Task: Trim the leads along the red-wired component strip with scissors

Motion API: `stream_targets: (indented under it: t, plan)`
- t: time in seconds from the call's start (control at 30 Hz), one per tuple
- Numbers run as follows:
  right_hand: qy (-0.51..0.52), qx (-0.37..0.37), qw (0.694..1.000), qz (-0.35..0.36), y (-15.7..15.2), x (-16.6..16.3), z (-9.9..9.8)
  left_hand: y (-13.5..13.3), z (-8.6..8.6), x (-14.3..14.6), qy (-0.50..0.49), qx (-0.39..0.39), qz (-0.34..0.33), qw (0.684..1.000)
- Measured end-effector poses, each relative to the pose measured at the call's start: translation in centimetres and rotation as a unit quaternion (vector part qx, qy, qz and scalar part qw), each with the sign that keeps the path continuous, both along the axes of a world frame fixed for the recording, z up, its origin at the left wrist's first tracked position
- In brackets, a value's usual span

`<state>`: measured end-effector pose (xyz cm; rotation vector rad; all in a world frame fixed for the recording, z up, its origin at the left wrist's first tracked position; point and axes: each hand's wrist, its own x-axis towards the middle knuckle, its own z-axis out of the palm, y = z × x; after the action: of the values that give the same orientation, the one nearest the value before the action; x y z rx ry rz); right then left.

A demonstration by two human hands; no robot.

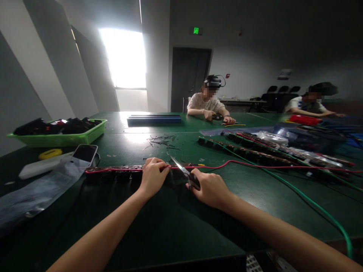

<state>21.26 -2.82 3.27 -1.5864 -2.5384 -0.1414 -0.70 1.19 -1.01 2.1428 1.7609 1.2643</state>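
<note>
My left hand (152, 175) is closed on a long dark strip of components (113, 173) that lies across the green table (176, 223), pinching the red wire (244, 163) that runs along it. My right hand (210, 187) grips a pair of scissors (181, 169) by the handles. The blades point up and left, their tips close to my left fingers and the wire.
A green basket (61, 138) of dark parts, a phone (84, 153), a yellow tape measure (50, 153) and clear plastic bags (36, 189) lie left. More strips with red and green wires (300, 194) lie right. Wire clippings (161, 140) scatter ahead. Two people sit at the far side.
</note>
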Motion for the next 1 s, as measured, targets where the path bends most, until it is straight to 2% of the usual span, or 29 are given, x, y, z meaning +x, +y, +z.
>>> stream_targets:
  t: [0.37,0.67,1.0]
  plan:
    - [-0.012,-0.005,0.999,0.033,-0.77,-0.41,0.31,-0.10,0.11,-0.09,0.013,-0.010,-0.002,1.000]
    - [-0.013,-0.022,1.000,0.007,-0.67,-0.44,0.16,-0.19,0.16,-0.02,0.006,-0.001,-0.003,1.000]
    - [-0.014,-0.018,1.000,0.021,-0.51,-0.21,-0.06,-0.22,0.28,0.00,0.008,-0.006,-0.002,1.000]
